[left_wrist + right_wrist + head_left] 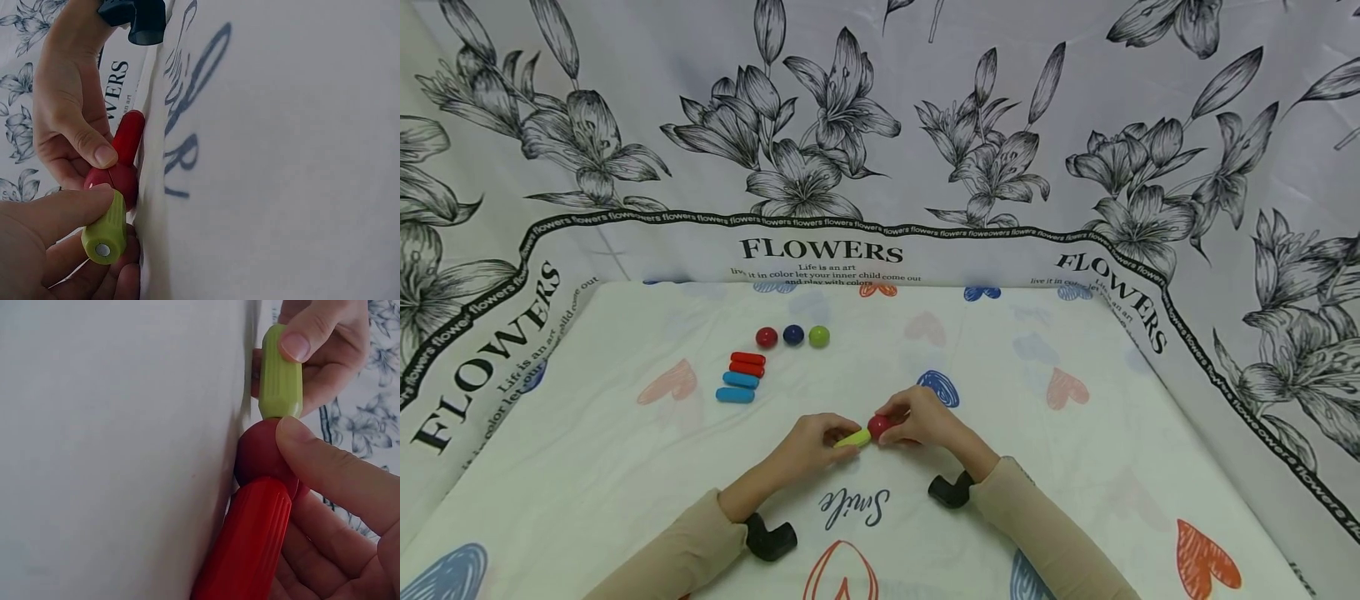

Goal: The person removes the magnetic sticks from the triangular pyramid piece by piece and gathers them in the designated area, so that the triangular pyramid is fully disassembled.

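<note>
My left hand (811, 450) pinches a yellow-green ridged rod (106, 228) with a round silvery spot at its near end. My right hand (925, 419) holds a dark red ball (265, 453) between thumb and fingers. In the right wrist view the green rod's far end meets the ball. A bright red ridged rod (247, 540) joins the ball on the other side, by the right palm; the right hand hides it in the head view. Both hands are low over the cloth, near the middle of the table.
Back left on the white patterned cloth (1000, 417) is a row with a red ball (767, 337), a dark blue ball (793, 335) and a green ball (819, 336). Below them lie two red rods (747, 364) and two blue rods (736, 394). A flower-printed curtain (925, 192) surrounds the table.
</note>
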The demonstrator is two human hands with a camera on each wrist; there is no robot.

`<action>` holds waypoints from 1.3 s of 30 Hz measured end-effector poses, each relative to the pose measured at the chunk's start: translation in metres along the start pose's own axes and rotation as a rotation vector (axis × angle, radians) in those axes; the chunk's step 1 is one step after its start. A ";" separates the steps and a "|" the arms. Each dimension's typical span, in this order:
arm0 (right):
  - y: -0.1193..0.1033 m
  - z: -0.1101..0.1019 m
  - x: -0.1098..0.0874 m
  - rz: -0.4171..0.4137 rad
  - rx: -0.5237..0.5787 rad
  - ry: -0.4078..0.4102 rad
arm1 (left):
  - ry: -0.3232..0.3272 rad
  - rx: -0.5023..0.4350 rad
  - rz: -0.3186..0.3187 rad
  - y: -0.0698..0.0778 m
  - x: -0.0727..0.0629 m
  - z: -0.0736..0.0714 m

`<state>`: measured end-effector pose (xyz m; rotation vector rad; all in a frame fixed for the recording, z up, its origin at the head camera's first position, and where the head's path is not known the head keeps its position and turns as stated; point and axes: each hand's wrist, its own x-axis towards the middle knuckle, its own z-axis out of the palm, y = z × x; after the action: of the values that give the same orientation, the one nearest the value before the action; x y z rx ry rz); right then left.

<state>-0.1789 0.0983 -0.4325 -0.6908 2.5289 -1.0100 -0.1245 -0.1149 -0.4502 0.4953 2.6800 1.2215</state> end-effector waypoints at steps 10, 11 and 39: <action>0.000 -0.002 0.001 -0.005 -0.001 -0.006 | -0.007 0.009 0.012 -0.002 0.001 0.000; -0.001 -0.003 0.001 -0.008 -0.004 -0.006 | -0.008 0.010 0.013 -0.002 0.001 0.000; -0.001 -0.003 0.001 0.002 -0.028 -0.012 | -0.085 0.033 0.104 -0.017 -0.015 -0.027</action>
<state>-0.1811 0.0991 -0.4298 -0.7000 2.5371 -0.9692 -0.1215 -0.1498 -0.4453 0.6830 2.6362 1.1556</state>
